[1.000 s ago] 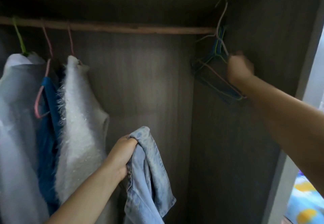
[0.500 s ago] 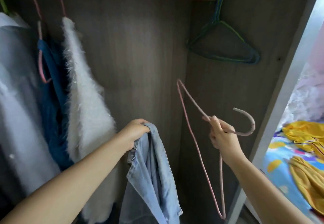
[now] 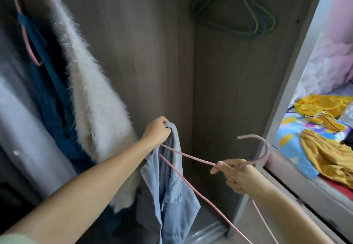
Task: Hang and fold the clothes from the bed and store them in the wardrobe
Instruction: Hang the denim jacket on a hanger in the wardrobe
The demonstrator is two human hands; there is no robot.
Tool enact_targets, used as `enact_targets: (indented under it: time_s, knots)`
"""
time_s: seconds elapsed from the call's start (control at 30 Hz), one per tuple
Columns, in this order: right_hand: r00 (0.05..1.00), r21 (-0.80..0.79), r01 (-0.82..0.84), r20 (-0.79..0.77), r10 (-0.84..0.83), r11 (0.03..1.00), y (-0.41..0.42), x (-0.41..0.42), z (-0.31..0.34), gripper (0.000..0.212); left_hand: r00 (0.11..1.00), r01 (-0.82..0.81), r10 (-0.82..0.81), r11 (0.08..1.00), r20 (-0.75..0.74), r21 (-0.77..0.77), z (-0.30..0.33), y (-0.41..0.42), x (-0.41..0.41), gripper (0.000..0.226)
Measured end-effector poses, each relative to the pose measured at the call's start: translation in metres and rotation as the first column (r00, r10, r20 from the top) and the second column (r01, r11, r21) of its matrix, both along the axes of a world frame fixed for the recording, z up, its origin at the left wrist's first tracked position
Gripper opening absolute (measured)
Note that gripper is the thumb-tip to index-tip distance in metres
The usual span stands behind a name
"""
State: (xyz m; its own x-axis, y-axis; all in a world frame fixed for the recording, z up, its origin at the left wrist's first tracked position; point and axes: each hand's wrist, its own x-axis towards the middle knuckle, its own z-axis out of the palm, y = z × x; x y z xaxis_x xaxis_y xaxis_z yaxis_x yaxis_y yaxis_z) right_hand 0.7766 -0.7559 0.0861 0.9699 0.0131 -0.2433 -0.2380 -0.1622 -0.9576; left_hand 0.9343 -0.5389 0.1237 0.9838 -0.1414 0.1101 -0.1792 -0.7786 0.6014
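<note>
- Left hand (image 3: 157,133) fingers curled tight around the top fold of a light blue denim garment (image 3: 168,192), held up inside the wardrobe (image 3: 145,48); the rest of the denim hangs straight down below the fist.
- Right hand (image 3: 236,175) pinches a pink hanger (image 3: 193,188) at its neck, thumb and fingers closed on the wire, hook curving up and right above the knuckles.
- One shoulder tip of the hanger touches the denim just under the left hand; can't tell whether it is inside the garment or only against it. The other arm of the hanger runs down and right toward the bottom edge of view.
- Wardrobe interior: dark wood-grain back and side panels meeting in a corner right of centre.
- Upper right of that corner: a bunch of empty hangers (image 3: 246,10), green and blue wire, hanging against the side panel.
- Left side, hung close together: a white fluffy garment (image 3: 91,94), a blue garment (image 3: 49,75) on another pink hanger, then a pale grey garment (image 3: 21,121) at the frame edge.
- Wardrobe floor below the denim: something clear and plastic-looking, blurred.
- Right of the wardrobe's pale side frame: bed (image 3: 292,144) with a bright patterned sheet, yellow clothes (image 3: 324,155) lying crumpled on it, well apart from both hands.
</note>
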Motion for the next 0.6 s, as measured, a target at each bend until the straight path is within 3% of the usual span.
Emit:
enact_targets:
  time_s: [0.07, 0.13, 0.2, 0.23, 0.3, 0.4, 0.5, 0.53, 0.6]
  knots:
    - [0.999, 0.025, 0.05, -0.002, -0.05, 0.998, 0.019, 0.001, 0.001, 0.033, 0.969, 0.234, -0.246, 0.945, 0.027, 0.227, -0.001, -0.014, -0.032, 0.025]
    - [0.997, 0.061, 0.078, 0.018, -0.08, 0.995, 0.03, 0.0, 0.004, 0.035, 0.886, 0.42, -0.463, 0.778, -0.024, 0.467, 0.005, -0.022, -0.055, 0.032]
    - [0.991, 0.106, 0.111, 0.066, -0.118, 0.988, 0.031, -0.002, 0.003, 0.035, 0.815, 0.563, -0.548, 0.668, -0.189, 0.486, 0.022, -0.022, -0.061, 0.041]
    - [0.985, 0.152, 0.135, 0.089, -0.149, 0.979, 0.029, -0.002, 0.004, 0.035, 0.797, 0.599, -0.551, 0.669, -0.247, 0.44, 0.032, -0.019, -0.058, 0.046]
    - [0.974, 0.24, 0.158, 0.123, -0.192, 0.958, 0.022, -0.002, 0.007, 0.034, 0.817, 0.565, -0.538, 0.681, -0.205, 0.466, 0.045, -0.009, -0.047, 0.052]
    - [0.975, 0.268, 0.103, 0.166, -0.151, 0.958, 0.008, 0.005, 0.014, 0.029, 0.815, 0.413, -0.579, 0.57, -0.009, 0.71, 0.041, -0.004, -0.036, 0.067]
    - [0.975, 0.307, -0.135, 0.21, 0.071, 0.942, 0.0, 0.011, 0.016, 0.019, 0.779, 0.498, -0.622, 0.685, 0.073, 0.532, 0.042, -0.01, -0.025, 0.04]
    - [0.962, 0.355, -0.236, 0.216, 0.166, 0.904, -0.003, 0.012, 0.013, 0.022, 0.783, 0.548, -0.622, 0.703, 0.018, 0.453, 0.046, -0.011, -0.023, 0.029]
    - [0.921, 0.543, -0.388, 0.209, 0.328, 0.744, -0.015, 0.013, 0.0, 0.045, 0.78, 0.614, -0.613, 0.709, -0.129, 0.347, 0.047, -0.01, -0.024, 0.031]
